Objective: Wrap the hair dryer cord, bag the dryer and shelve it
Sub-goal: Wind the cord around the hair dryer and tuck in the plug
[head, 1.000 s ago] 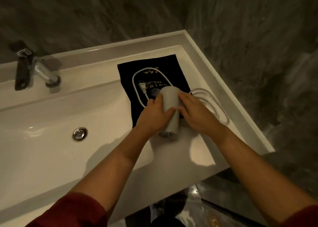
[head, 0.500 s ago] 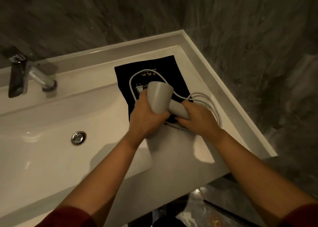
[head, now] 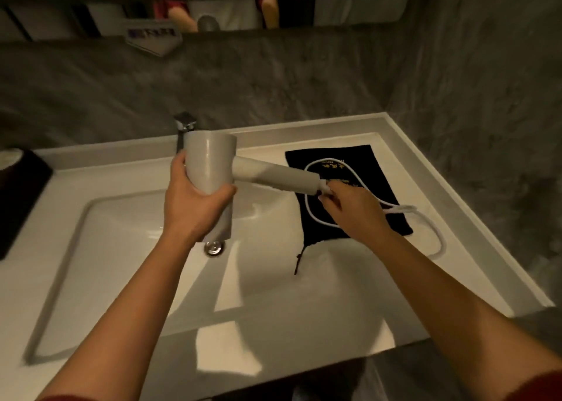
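Observation:
A grey hair dryer (head: 213,163) is held up over the sink basin, barrel upright, handle pointing right. My left hand (head: 194,201) grips the barrel from below. At the handle's end, my right hand (head: 352,209) pinches the white cord (head: 431,227) where it leaves the dryer. The cord loops loosely over a black drawstring bag (head: 343,160) with gold print, lying flat on the right counter, and trails onto the counter beyond it. The plug is not visible.
White sink (head: 121,248) with a drain (head: 213,247) below the dryer. A chrome faucet (head: 184,127) stands behind the barrel. A dark box (head: 18,193) sits at the left edge. Grey stone wall and a mirror (head: 213,2) lie behind; the counter edge (head: 474,218) drops off at right.
Both hands lifted the dryer off the bag and carried it left over the basin. My right hand slid from the handle to the cord at its end. The view tilted up.

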